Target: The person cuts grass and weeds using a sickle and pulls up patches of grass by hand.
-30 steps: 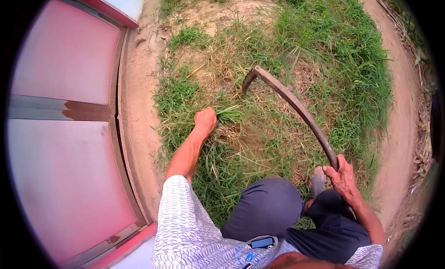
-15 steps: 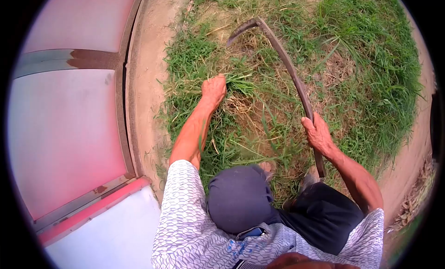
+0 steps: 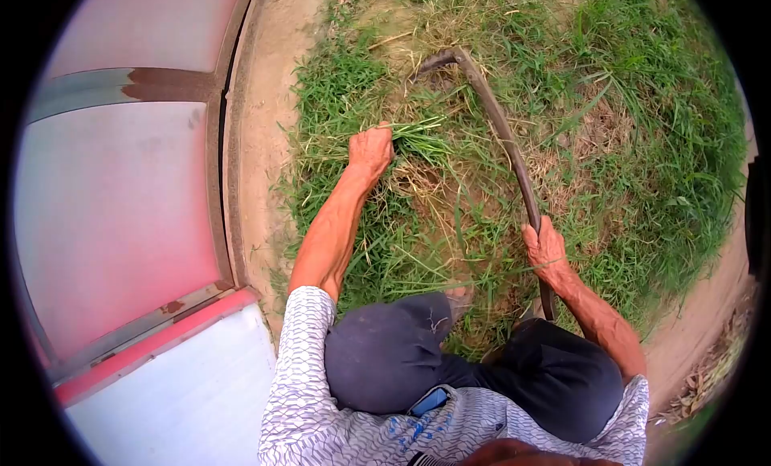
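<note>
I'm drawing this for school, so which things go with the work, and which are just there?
For the work:
sickle, in the right hand
bunch of grass, gripped in the left hand

Just there:
faded pink panel, left side
dry leaves, lower right
small blue object, unclear what

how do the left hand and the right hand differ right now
The left hand grips a bunch of grass, while the right hand grips the handle of a sickle. The left hand reaches farther forward; the right hand is nearer the knees. The left hand is closer to the pink panels than the right hand. Both are bare and closed.
</note>
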Demonstrator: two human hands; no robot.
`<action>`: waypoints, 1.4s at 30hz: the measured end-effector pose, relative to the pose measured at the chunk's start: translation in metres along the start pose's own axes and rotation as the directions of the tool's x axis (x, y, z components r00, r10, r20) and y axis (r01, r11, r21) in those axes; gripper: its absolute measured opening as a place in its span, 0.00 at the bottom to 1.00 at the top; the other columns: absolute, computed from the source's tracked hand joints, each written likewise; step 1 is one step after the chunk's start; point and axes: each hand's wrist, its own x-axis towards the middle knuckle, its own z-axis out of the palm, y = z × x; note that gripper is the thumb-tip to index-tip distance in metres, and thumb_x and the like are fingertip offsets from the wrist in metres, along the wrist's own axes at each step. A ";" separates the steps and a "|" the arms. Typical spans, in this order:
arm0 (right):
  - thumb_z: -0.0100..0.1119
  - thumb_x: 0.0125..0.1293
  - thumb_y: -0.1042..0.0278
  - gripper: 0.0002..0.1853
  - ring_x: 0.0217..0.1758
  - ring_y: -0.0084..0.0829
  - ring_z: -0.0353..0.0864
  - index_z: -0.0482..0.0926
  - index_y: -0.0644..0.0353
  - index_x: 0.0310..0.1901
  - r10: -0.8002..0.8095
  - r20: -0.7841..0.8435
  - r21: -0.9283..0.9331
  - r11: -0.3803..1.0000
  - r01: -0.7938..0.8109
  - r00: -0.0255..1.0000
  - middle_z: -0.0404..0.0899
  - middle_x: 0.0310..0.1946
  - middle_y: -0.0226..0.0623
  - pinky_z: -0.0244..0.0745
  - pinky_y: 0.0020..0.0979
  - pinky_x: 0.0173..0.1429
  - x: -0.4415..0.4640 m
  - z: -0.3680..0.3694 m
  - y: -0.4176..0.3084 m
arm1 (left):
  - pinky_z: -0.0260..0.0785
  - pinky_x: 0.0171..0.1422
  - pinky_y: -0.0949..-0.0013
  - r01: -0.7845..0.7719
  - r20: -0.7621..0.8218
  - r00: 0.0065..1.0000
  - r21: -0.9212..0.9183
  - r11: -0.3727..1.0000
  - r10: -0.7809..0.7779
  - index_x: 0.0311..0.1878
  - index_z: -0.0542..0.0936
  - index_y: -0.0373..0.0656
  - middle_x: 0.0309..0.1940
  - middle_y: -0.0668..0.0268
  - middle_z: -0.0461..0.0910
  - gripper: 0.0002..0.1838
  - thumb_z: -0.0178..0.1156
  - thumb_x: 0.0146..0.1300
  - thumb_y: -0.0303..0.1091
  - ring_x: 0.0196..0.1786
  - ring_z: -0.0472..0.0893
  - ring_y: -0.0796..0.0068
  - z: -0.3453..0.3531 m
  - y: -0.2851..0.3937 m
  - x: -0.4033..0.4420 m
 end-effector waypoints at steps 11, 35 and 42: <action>0.52 0.70 0.47 0.22 0.24 0.36 0.71 0.68 0.63 0.41 0.135 0.049 0.192 0.971 -0.142 0.990 0.70 0.22 0.42 0.68 0.40 0.30 0.004 -0.021 0.003 | 0.74 0.35 0.53 -0.030 -0.111 0.994 -0.048 0.998 0.024 0.34 0.72 0.38 0.29 0.49 0.79 0.05 0.55 0.54 0.25 0.28 0.81 0.50 0.003 -0.023 -0.053; 0.52 0.70 0.50 0.21 0.25 0.42 0.74 0.68 0.65 0.42 0.205 0.262 0.031 0.975 -0.220 0.943 0.71 0.22 0.44 0.69 0.41 0.31 -0.054 0.011 0.023 | 0.70 0.26 0.55 0.030 -0.114 0.993 0.036 0.999 -0.026 0.26 0.77 0.37 0.23 0.49 0.79 0.06 0.53 0.54 0.28 0.25 0.81 0.53 0.007 -0.047 -0.029; 0.49 0.72 0.48 0.22 0.23 0.35 0.74 0.67 0.64 0.42 0.270 0.200 0.251 0.915 -0.316 0.942 0.70 0.21 0.41 0.71 0.40 0.28 0.049 -0.024 -0.059 | 0.73 0.30 0.55 0.039 -0.114 0.993 -0.022 0.999 -0.041 0.28 0.78 0.37 0.30 0.50 0.80 0.06 0.54 0.53 0.29 0.29 0.82 0.51 0.006 -0.051 -0.044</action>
